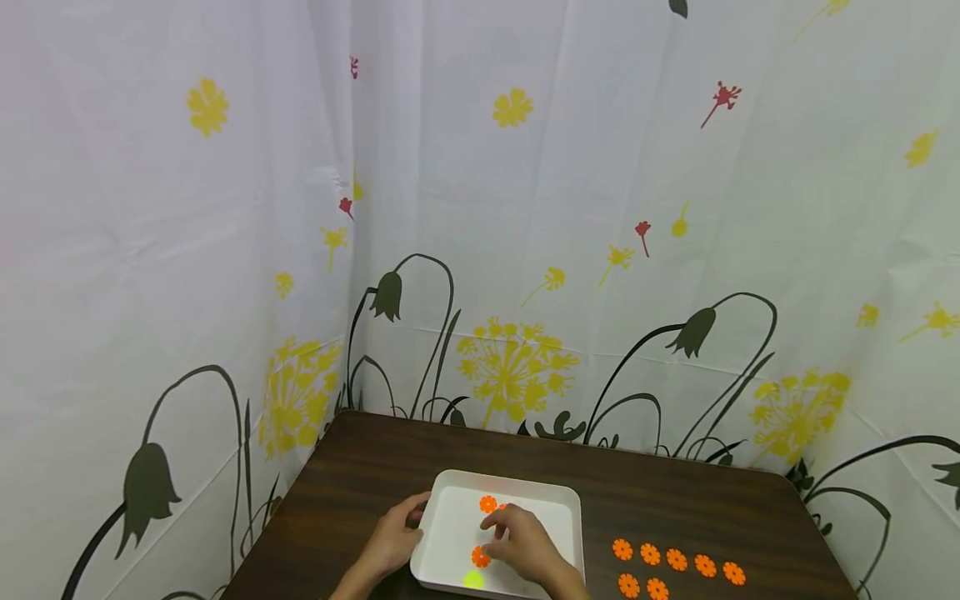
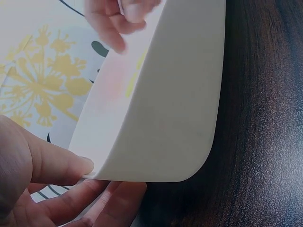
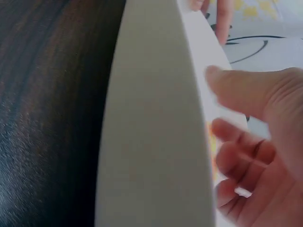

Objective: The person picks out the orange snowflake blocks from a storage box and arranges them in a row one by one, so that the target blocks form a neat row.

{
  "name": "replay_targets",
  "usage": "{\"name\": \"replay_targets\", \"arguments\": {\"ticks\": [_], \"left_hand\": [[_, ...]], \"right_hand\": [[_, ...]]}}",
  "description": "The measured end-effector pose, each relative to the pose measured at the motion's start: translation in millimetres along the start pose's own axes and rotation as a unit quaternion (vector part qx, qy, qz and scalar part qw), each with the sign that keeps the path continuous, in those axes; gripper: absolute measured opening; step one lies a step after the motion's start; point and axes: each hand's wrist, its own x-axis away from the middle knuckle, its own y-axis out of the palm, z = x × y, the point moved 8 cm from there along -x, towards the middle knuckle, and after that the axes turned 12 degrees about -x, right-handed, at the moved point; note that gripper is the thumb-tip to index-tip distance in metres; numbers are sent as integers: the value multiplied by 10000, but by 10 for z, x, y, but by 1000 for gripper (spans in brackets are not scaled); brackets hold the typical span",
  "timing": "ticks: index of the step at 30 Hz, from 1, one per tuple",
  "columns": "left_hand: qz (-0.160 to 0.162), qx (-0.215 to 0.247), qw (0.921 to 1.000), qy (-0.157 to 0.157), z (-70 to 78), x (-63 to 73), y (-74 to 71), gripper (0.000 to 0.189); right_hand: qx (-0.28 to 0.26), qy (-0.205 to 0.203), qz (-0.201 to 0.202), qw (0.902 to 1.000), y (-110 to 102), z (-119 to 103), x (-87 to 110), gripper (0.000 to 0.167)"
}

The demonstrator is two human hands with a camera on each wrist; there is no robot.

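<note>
A shallow white tray (image 1: 454, 483) stands on the table. My left hand (image 1: 392, 537) grips its left side; in the left wrist view the thumb (image 2: 75, 165) lies on the rim and the other fingers lie against the outside. My right hand (image 1: 522, 542) hovers over the inside of the tray, thumb and fingers apart, with nothing seen between them. Near its fingertips lie an orange flower-like disc (image 1: 480, 557) and, farther back, another orange disc (image 1: 488, 503) beside a partly hidden one. A yellow-green disc (image 1: 473, 579) lies close to the front wall.
On the dark wooden table (image 1: 375, 467), right of the tray, several orange discs (image 1: 677, 559) lie in two rows, the front row cut by the frame edge. A white curtain (image 1: 480, 208) with printed flowers hangs behind and at both sides of the table.
</note>
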Motion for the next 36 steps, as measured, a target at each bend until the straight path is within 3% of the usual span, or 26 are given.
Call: {"name": "replay_targets", "arguments": {"ticks": [8, 19, 29, 36], "left_hand": [[-16, 69, 10000, -24, 15, 0, -9, 63], [-118, 131, 9998, 1, 3, -9, 13, 63], [-88, 126, 9999, -45, 8, -18, 4, 63], [-88, 98, 9999, -29, 12, -8, 11, 63]], "right_hand": [[421, 38, -322, 9986, 167, 70, 9, 32], [1068, -190, -201, 9939, 176, 29, 34, 27], [1054, -5, -295, 9940, 186, 43, 18, 27], [1355, -148, -363, 9900, 205, -10, 38, 32]]}}
